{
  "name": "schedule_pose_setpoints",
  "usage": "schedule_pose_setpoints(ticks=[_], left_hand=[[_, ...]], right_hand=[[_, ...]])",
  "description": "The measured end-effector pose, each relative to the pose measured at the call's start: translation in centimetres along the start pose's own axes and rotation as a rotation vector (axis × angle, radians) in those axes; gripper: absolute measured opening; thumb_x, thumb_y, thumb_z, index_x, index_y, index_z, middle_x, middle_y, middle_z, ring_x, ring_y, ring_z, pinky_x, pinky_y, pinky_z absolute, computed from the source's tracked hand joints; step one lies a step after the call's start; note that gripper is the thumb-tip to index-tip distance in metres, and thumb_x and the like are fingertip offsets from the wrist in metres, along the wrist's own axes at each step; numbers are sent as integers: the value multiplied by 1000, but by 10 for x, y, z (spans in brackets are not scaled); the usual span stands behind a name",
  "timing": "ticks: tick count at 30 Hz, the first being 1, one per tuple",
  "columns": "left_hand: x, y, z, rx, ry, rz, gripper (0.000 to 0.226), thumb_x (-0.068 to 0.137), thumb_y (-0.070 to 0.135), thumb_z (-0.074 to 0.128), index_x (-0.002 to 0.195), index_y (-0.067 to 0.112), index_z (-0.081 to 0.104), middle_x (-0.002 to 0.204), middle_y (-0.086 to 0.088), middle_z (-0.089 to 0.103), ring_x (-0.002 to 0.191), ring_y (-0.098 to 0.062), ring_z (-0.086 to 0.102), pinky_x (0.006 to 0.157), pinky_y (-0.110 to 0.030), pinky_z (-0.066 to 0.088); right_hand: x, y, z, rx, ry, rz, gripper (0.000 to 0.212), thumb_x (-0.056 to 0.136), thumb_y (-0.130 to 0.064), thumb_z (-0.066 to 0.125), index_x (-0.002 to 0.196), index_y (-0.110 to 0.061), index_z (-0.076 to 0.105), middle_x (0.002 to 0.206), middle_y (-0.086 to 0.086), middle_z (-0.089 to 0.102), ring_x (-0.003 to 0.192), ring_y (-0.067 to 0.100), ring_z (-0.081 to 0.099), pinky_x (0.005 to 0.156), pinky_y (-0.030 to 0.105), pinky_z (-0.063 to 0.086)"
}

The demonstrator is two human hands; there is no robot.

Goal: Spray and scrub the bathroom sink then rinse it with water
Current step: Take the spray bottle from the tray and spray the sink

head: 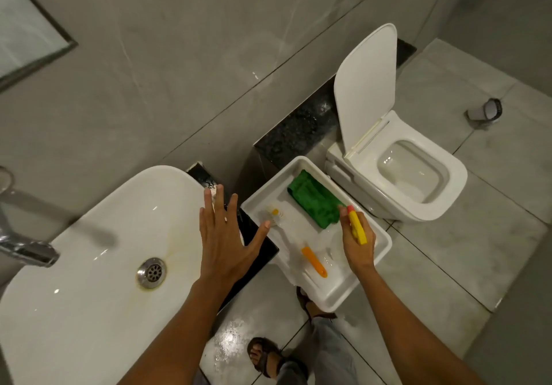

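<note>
The white oval sink (pixel 89 295) fills the lower left, with a metal drain (pixel 151 273) ringed by yellowish stains and a chrome tap (pixel 27 247) at its left. My left hand (pixel 227 241) hovers flat over the sink's right rim, fingers spread, holding nothing. My right hand (pixel 357 245) is closed around a spray bottle with a yellow trigger head (pixel 357 227), over the white tray (pixel 379 250). In the tray lie a green cloth (pixel 313 199) and a white scrub brush with an orange handle (pixel 313 260).
A white toilet (pixel 412 175) with its lid up stands right of the tray. A black stone ledge (pixel 298 127) runs along the grey tiled wall. A mirror (pixel 24 31) hangs upper left. My sandalled feet (pixel 265 357) stand on the wet floor tiles below.
</note>
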State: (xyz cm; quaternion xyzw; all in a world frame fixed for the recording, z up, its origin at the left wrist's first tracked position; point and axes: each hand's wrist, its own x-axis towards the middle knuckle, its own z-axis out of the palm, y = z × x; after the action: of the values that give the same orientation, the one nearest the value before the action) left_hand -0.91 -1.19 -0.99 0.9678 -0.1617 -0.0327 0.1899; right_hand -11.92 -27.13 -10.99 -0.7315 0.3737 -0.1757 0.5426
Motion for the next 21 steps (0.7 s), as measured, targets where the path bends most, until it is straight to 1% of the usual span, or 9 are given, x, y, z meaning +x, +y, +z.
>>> schedule_pose_setpoints(ticks=[3,6,8,11,13,15,17,19,21], left_hand=[[-10,-5,-13,-26,27,22,99,97,85,36,170,21,24,184,-3,5,171,-23,-3,138,-53,3],[-31,-17,-33,-25,52,-26,99,97,85,31,171,20,20,183,-4,8,171,-25,3,138,-50,3],[-49,-32,-48,-35,60,-69,99,97,82,34,171,18,21,183,-5,10,171,-28,7,138,-53,8],[-79,-60,-69,-51,67,-153,96,97,80,35,171,19,25,183,-3,13,170,-28,10,137,-52,6],[-103,-83,-82,-29,112,-205,93,98,79,35,168,17,34,181,-5,21,170,-29,14,137,-54,5],[-128,-110,-92,13,169,-266,92,99,79,32,163,14,43,178,-8,30,169,-30,19,136,-57,7],[-150,-134,-99,57,210,-320,94,101,80,23,159,11,49,175,-12,36,166,-34,25,133,-60,12],[-169,-157,-105,74,243,-374,94,102,79,19,157,10,52,172,-14,40,164,-36,29,132,-62,16],[-180,-174,-110,70,265,-437,96,102,80,15,155,10,54,171,-13,42,165,-35,30,132,-63,16]], right_hand=[[-7,-32,-5,58,-142,-69,54,96,-66,56,104,-16,74,94,-6,70,86,5,67,78,13,50],[-23,-71,-6,106,-228,-147,40,101,-56,57,99,-19,73,93,-8,74,89,9,71,78,11,51],[-40,-100,-4,189,-275,-133,32,104,-47,58,97,-21,74,91,-1,76,88,13,74,78,20,57],[-77,-143,6,291,-390,-43,39,104,-44,58,97,-10,76,93,12,76,99,25,75,77,40,64],[-110,-170,17,309,-460,-2,46,103,-48,56,98,-8,77,96,13,77,103,21,76,72,39,65],[-147,-189,28,290,-537,32,50,101,-55,53,97,-14,80,95,10,80,99,17,77,66,31,63],[-180,-197,40,258,-640,115,61,97,-65,52,94,-11,79,96,12,82,94,22,79,67,40,65],[-211,-200,56,238,-761,229,74,95,-70,56,88,3,68,96,15,81,96,30,79,73,54,65],[-240,-203,69,207,-850,323,69,92,-71,60,79,-3,64,89,16,80,96,32,78,68,52,64]])
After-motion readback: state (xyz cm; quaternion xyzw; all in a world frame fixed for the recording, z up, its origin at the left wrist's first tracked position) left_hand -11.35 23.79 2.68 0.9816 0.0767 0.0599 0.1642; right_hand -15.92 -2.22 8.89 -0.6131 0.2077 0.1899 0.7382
